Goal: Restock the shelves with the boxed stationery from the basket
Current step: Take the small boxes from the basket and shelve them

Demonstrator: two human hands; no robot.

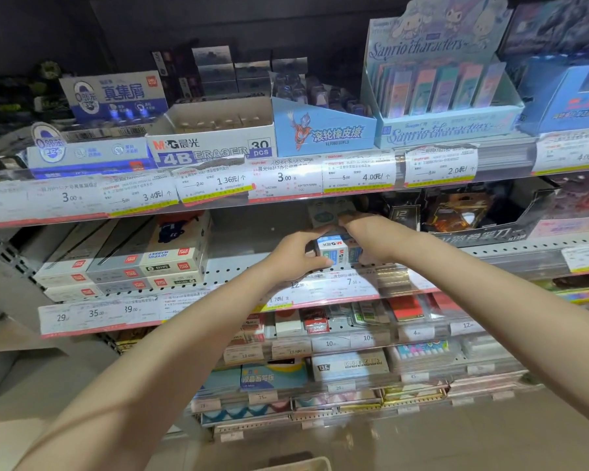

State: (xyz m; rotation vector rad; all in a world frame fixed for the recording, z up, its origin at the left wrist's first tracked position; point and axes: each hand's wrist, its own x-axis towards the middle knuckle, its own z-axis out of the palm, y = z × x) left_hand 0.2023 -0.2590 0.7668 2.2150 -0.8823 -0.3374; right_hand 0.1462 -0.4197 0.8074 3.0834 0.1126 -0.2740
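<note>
Small white-blue stationery box (335, 253) on middle shelf (238, 266), just right of red-labelled box stack (170, 263). Left hand (295, 254) and right hand (371, 237): both grips closed on box ends. Judged light, stiff card, crushable corners; hold by short ends.

Legible markings on shelf stock and price strips.
White eraser carton (215, 144) on the upper shelf reads "M&G", "4B ERASER", "30 pcs". Pastel display box (442, 129) beside it reads "Sanrio characters" on its front and its header. Upper price strip (218, 181) shows "3.00", "3.40", "1.36", "4.00", "2.04". Small box (337, 253) on the middle shelf bears "M&G". Stacked white boxes (170, 260) carry "deli" and "JOYFUL MARKET". Lower price strip (96, 312) shows "29", "35.00", "39.00".
</note>
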